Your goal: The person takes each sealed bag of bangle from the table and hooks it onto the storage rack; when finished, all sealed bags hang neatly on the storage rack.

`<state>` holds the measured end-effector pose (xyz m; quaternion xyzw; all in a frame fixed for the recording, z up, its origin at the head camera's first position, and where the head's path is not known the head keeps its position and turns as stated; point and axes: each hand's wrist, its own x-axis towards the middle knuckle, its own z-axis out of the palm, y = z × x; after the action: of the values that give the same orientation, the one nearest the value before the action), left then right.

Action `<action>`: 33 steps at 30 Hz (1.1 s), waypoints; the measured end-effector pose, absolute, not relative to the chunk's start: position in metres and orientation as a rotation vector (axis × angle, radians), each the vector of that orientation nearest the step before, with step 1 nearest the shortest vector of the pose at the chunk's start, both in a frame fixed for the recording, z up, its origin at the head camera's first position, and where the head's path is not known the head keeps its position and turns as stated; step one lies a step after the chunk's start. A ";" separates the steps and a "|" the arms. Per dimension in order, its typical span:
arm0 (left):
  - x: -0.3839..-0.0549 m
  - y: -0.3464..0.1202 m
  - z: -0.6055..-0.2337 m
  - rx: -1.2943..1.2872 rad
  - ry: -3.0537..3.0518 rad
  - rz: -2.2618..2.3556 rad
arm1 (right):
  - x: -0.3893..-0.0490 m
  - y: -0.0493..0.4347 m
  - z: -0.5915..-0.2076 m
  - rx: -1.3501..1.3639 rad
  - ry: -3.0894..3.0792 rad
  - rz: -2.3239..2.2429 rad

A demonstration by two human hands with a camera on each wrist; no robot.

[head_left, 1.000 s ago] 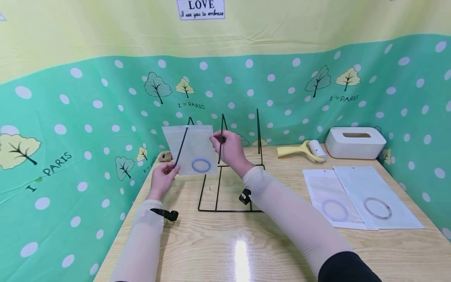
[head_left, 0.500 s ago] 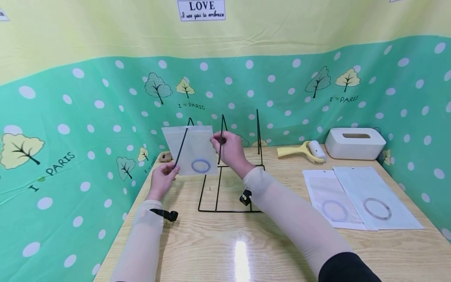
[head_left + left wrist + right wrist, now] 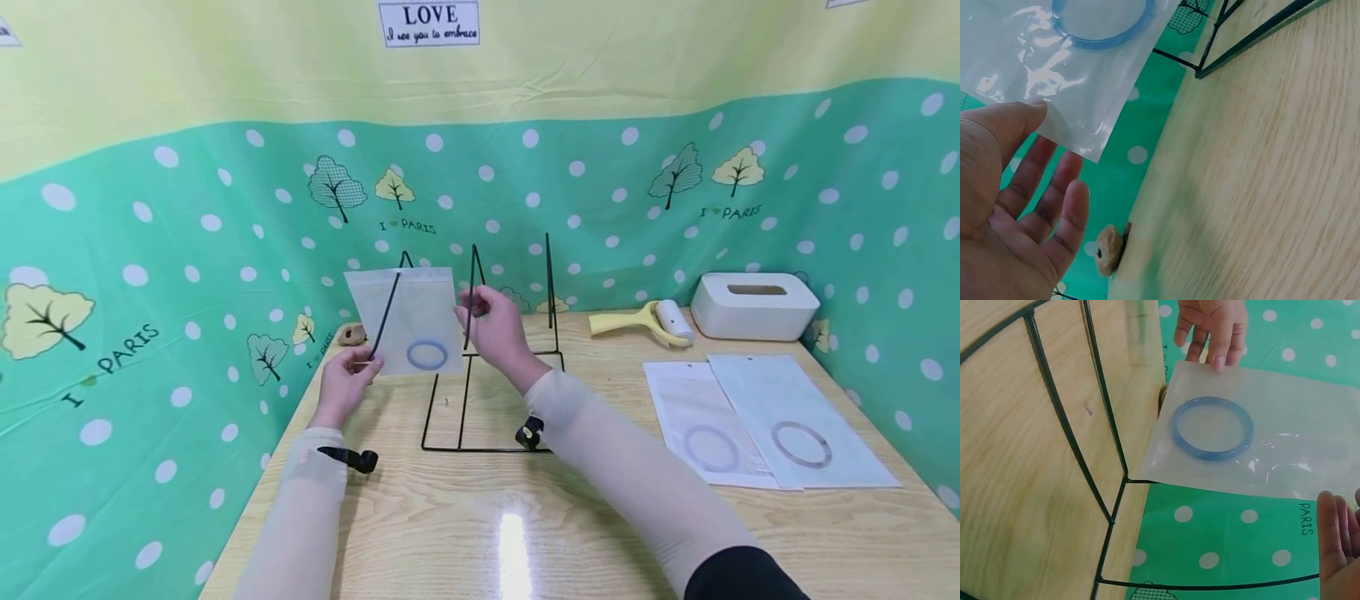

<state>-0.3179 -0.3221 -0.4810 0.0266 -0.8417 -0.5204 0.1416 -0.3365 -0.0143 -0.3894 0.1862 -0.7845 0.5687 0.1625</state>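
A translucent plastic bag [image 3: 397, 312] with a blue bangle [image 3: 1204, 455] inside stands upright at the left end of a black wire rack [image 3: 491, 450]. One slanted wire of the rack crosses in front of it. My left hand [image 3: 345, 383] pinches the bag's lower left edge; in the left wrist view the thumb lies on the plastic and the other fingers are loosely bent. Beside the bag's right edge, my right hand [image 3: 498, 329] has its fingers extended past a rack upright. In the right wrist view its fingertips are close to the bag's edge; I cannot tell whether they touch.
Two flat bags [image 3: 690, 400] [image 3: 787, 392] with rings lie overlapping on the table's right. Behind them are a yellow-handled lint roller [image 3: 630, 319] and a white tissue box [image 3: 753, 315]. A small brown object [image 3: 1109, 250] sits at the back left, near the patterned curtain.
My right hand has released the bag's right edge and shifted slightly right and down, its fingers opening. My left hand and the bag have stayed in place.
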 end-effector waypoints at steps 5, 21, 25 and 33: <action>-0.314 -0.323 -0.476 0.042 -2.409 -1.495 | -0.324 -0.004 -0.394 0.563 -2.239 1.645; -0.280 -0.314 -0.466 0.017 -2.357 -1.447 | -0.267 0.049 -0.399 0.763 -2.199 1.570; -0.269 -0.308 -0.467 -0.016 -2.377 -1.398 | -0.253 0.066 -0.397 0.814 -2.176 1.527; -0.250 -0.293 -0.471 -0.074 -2.396 -1.407 | -0.240 0.098 -0.391 0.907 -2.073 1.444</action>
<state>-0.2502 -0.2933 -0.4712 -0.0261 -0.8479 -0.4979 0.1802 -0.2398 0.0983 -0.3907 0.3290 -0.7522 0.5240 0.2265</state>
